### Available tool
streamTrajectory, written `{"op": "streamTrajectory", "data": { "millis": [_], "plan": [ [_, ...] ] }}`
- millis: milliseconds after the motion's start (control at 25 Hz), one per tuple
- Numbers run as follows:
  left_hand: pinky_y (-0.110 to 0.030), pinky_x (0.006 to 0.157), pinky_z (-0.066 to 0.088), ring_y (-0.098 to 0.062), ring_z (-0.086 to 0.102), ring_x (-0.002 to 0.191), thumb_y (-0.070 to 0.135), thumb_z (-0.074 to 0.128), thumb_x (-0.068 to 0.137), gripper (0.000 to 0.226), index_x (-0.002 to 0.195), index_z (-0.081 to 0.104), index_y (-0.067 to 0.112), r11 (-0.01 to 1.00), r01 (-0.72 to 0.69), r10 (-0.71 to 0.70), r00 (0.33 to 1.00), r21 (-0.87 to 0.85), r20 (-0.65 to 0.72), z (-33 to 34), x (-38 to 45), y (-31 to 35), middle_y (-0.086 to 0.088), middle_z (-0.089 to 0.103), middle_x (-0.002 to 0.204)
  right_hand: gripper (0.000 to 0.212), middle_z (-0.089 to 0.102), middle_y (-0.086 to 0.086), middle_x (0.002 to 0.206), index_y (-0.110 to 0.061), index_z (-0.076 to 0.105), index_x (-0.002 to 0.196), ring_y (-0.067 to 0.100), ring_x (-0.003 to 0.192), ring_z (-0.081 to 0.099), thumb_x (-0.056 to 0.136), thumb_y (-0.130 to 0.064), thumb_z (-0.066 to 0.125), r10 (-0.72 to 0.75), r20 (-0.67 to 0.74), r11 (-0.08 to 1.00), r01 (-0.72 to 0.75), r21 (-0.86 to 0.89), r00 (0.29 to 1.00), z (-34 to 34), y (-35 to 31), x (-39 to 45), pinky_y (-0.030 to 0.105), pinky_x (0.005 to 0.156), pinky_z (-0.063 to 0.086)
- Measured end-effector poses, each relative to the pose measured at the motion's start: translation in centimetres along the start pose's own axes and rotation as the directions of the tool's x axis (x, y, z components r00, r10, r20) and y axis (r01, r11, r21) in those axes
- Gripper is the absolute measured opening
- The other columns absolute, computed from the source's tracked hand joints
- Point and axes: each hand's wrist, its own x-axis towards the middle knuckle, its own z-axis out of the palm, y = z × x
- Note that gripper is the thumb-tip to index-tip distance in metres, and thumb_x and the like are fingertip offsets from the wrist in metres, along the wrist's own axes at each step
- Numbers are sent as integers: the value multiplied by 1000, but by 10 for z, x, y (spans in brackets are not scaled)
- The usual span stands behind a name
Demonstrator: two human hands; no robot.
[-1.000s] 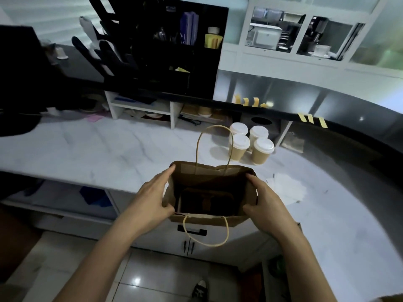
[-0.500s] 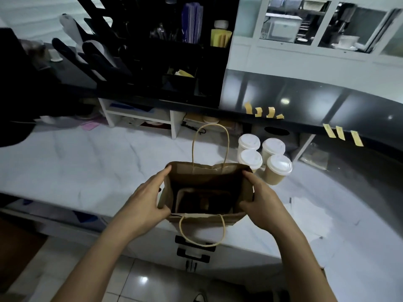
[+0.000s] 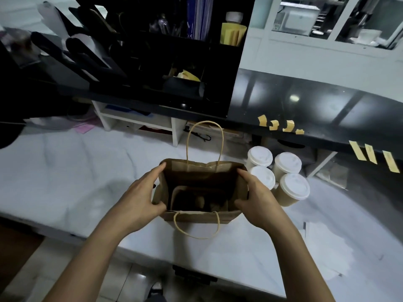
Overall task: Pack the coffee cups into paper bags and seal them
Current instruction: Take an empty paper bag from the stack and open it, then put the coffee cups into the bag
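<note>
A brown paper bag [image 3: 196, 171] with twisted handles stands open on the white marble counter [image 3: 65, 171]. A cardboard cup carrier sits at its bottom, with no cups in it. My left hand [image 3: 141, 192] grips the bag's left wall and my right hand [image 3: 255, 192] grips its right wall, holding the mouth wide. Several tan coffee cups with white lids [image 3: 283, 177] stand in a cluster just right of the bag, close to my right hand.
A black raised ledge [image 3: 305, 105] runs behind the cups, with yellow tape strips [image 3: 279, 125] stuck to it. A black organiser [image 3: 174, 51] stands behind the bag. White paper sheets [image 3: 327, 247] lie at the counter's right. The counter's front edge is near my forearms.
The bag and both hands have shifted a little farther onto the counter and toward the cups. The grip on the bag's two sides is unchanged.
</note>
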Motion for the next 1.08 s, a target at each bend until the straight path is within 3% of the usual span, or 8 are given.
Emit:
{"op": "streamTrajectory", "data": {
  "millis": [80, 280, 520, 680, 840, 1080],
  "plan": [
    [-40, 92, 56, -20, 56, 120, 19, 73, 84, 97, 150, 14, 59, 1000, -2, 2, 1000, 4, 16, -7, 15, -3, 4, 44, 148, 86, 44, -1, 154, -30, 28, 159, 22, 131, 50, 86, -1, 64, 5, -15, 1000, -5, -1, 1000, 0, -7, 8, 32, 96, 51],
    [-37, 93, 54, -18, 45, 132, 18, 73, 84, 97, 155, 14, 50, 996, -61, 56, 996, 61, 66, -30, 63, -8, 4, 42, 150, 84, 49, 1, 151, -30, 28, 159, 23, 131, 52, 88, -3, 65, 66, -48, 998, -65, 17, 997, 7, -27, 29, 38, 103, 50],
    [-36, 94, 49, -17, 41, 133, 23, 76, 82, 98, 155, 15, 47, 990, -117, 108, 988, 84, 114, -55, 101, -21, 6, 41, 148, 84, 50, 2, 149, -28, 30, 158, 24, 126, 56, 87, -4, 67, 122, -91, 991, -117, 59, 988, 22, -50, 48, 40, 102, 52],
    [-46, 109, 45, -18, 30, 143, 23, 75, 84, 92, 155, 20, 42, 980, -188, 179, 976, 68, 121, -61, 111, -26, 22, 16, 158, 81, 48, 2, 152, -28, 31, 159, 22, 130, 53, 88, -11, 66, 168, -109, 985, -164, 50, 980, 30, -55, 55, 39, 105, 49],
    [-45, 110, 44, -18, 26, 146, 15, 68, 89, 82, 151, 26, 49, 968, -249, 245, 959, 14, 144, -59, 119, -29, 37, 1, 157, 75, 47, 1, 152, -29, 32, 158, 20, 129, 53, 91, -18, 65, 197, -149, 979, -187, 76, 969, 32, -52, 60, 33, 100, 50],
    [-41, 111, 42, -16, 23, 147, 17, 66, 90, 84, 153, 22, 49, 966, -259, 254, 946, -1, 201, -49, 125, -27, 33, 1, 159, 64, 44, 2, 147, -33, 38, 154, 20, 113, 60, 97, -27, 65, 173, -166, 983, -161, 86, 971, 20, -48, 67, 36, 93, 55]
  ]
}}
